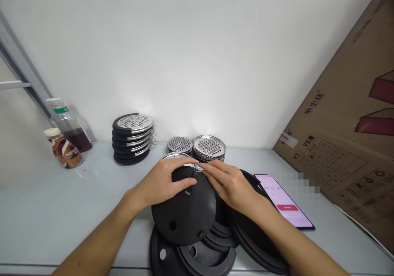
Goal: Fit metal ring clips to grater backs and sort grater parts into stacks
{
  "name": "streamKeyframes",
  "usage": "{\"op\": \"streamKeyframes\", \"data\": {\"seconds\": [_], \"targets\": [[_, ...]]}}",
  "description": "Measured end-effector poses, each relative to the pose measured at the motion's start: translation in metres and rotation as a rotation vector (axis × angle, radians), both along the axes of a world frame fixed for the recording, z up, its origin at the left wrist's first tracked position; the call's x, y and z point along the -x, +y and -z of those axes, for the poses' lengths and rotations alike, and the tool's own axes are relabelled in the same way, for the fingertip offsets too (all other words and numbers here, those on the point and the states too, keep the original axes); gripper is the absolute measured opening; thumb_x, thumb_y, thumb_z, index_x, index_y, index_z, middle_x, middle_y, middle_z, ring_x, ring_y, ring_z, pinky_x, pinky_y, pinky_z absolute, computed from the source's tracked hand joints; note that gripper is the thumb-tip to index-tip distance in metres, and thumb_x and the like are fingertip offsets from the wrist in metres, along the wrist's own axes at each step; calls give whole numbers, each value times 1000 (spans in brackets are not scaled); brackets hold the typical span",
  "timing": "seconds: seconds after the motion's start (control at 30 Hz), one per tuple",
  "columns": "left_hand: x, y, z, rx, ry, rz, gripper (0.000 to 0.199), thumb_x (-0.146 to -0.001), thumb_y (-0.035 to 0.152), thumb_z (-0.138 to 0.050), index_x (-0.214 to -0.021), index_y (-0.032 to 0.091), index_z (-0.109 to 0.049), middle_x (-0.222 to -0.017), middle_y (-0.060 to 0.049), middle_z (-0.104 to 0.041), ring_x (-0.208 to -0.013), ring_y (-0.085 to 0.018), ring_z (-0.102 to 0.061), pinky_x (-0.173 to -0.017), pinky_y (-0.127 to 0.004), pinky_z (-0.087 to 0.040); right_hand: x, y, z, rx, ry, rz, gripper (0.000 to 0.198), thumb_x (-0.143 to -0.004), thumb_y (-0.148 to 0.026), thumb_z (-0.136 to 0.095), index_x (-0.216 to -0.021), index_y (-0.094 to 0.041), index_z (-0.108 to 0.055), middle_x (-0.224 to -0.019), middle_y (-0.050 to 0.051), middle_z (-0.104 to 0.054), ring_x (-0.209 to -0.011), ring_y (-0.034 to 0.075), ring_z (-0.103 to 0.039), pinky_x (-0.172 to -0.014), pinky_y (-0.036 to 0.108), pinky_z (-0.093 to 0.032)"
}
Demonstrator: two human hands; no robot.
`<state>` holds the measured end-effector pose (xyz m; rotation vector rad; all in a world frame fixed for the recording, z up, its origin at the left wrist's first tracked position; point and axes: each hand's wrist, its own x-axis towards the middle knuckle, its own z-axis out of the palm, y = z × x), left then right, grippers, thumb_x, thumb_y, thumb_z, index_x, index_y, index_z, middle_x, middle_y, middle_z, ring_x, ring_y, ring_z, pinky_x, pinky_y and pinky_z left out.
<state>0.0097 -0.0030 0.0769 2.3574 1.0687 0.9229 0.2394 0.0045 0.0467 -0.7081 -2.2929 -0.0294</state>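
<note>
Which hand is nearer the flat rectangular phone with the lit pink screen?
The right hand, just left of the phone; the left hand is farther left, thumb on a round matte-black disc.

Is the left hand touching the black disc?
Touching: the head view shows the left hand with its thumb against the face of the black disc.

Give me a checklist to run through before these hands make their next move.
1. Left hand holding the black disc: ok, thumb on its face near the top edge.
2. Right hand gripping the wire ring: cannot tell; fingertips are beside it, contact unclear.
3. Stack of discs clear of both hands: ok, by the wall.
4. Loose black pieces neatly piled: not ok, they lie overlapping.
5. Phone face up: ok, screen lit.
</note>
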Motion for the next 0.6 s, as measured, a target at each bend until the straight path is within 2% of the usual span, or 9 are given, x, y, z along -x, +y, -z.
{"op": "streamKeyframes", "data": {"seconds": [0.27,0.37,0.47,0.53,0.6], "targets": [[-3,-1,1,65,16,65,35,-85,33,-68,-120,29,-62,-119,3,-69,-111,-17,-62,-98,-28,-44,7,-16,-5,-95,-160,173,22,-97,-12,-41,-106,-7,-61,-75,9,-62,-60,18,-59,-53,30,-49],[-4,-3,0,74,10,81,37,-85,32,-69,-121,29,-60,-121,3,-68,-112,-17,-61,-99,-29,-43,9,-18,-2,-128,-190,212,23,-96,-10,-40,-105,-5,-61,-72,8,-61,-55,17,-55,-49,30,-45],[-6,-3,2,88,-16,82,36,-85,31,-69,-119,29,-60,-120,3,-67,-112,-17,-60,-99,-28,-43,8,-17,1,-142,-127,201,24,-97,-11,-40,-105,-5,-62,-70,8,-62,-54,17,-55,-48,29,-44],[-9,-1,5,117,-60,76,36,-84,30,-70,-118,29,-59,-119,3,-67,-112,-17,-60,-98,-28,-44,6,-15,0,-99,-23,144,25,-97,-13,-41,-107,-9,-63,-73,8,-67,-59,17,-60,-52,28,-47],[-11,0,9,167,-135,55,38,-82,32,-72,-116,28,-58,-112,2,-69,-106,-17,-63,-95,-28,-46,4,-13,-4,34,108,62,25,-98,-17,-45,-113,-13,-65,-84,8,-72,-70,17,-66,-62,27,-52]]}}
